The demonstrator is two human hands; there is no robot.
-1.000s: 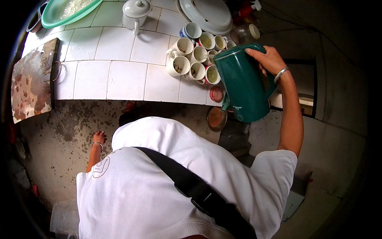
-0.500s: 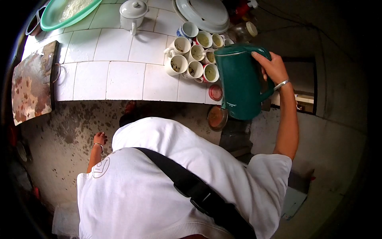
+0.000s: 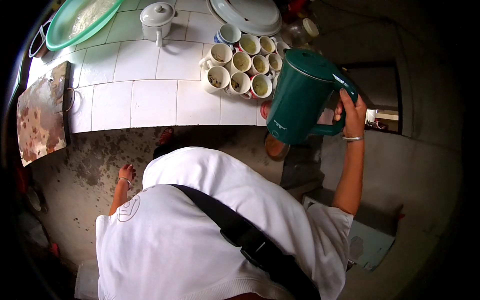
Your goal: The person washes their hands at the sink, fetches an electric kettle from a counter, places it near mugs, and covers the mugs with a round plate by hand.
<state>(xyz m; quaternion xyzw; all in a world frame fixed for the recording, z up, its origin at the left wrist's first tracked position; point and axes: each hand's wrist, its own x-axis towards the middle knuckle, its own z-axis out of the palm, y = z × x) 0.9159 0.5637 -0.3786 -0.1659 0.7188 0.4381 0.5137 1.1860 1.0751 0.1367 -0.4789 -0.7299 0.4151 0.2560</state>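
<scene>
My right hand [image 3: 352,114] is closed around the handle of a dark green electric kettle [image 3: 302,95]. The kettle's lid is on, and its body tilts slightly at the counter's right end. Left of it stand several mugs in close rows, among them a white mug [image 3: 216,79] with dark leaves at its bottom and a mug of pale greenish liquid [image 3: 261,86]. My left hand [image 3: 127,173] hangs low beside my body, away from the counter, with loosely bent fingers and nothing visible in it.
On the white tiled counter [image 3: 154,102] are a lidded white cup [image 3: 157,22], a green basin [image 3: 56,39] of pale food and a large white dish [image 3: 245,20]. A stained board [image 3: 42,115] juts over the left edge. A round reddish-brown container [image 3: 276,146] sits below the counter.
The kettle has tipped a little, its base swinging left and its handle lower right. My right hand has moved down with it. My left hand stays nearly where it was.
</scene>
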